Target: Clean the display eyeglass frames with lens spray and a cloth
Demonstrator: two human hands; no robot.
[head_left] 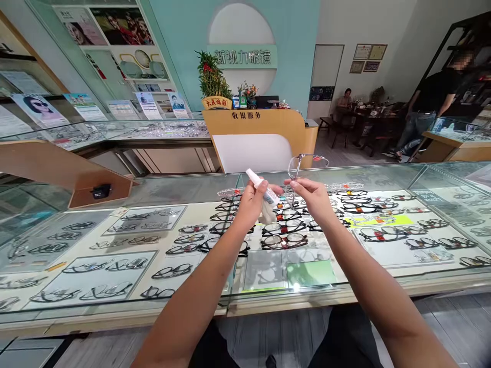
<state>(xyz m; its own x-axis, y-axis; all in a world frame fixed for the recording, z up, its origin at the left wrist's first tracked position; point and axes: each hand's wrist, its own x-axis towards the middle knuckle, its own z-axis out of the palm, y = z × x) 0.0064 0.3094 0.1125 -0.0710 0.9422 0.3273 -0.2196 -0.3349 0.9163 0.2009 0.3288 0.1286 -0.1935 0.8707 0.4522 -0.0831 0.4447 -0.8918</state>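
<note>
My left hand point(252, 200) is closed around a small white bottle point(271, 196) with a pointed white cap, tilted up to the left. A pale, crumpled cloth point(267, 212) hangs below the same hand. My right hand point(312, 198) pinches a pair of clear-framed eyeglasses point(294, 167) between thumb and fingers. The glasses stand on edge, one lens up, with a temple reaching out to the right. Both hands are close together above the glass display counter point(264, 268), where rows of eyeglasses point(284, 241) lie under the glass.
A tilted wooden-framed panel point(42, 161) stands on the counter at the left. Across the aisle is a yellow cashier desk point(264, 122) with a plant point(213, 76). A person in black point(435, 94) stands at the far right; another person point(345, 102) sits near a dark table.
</note>
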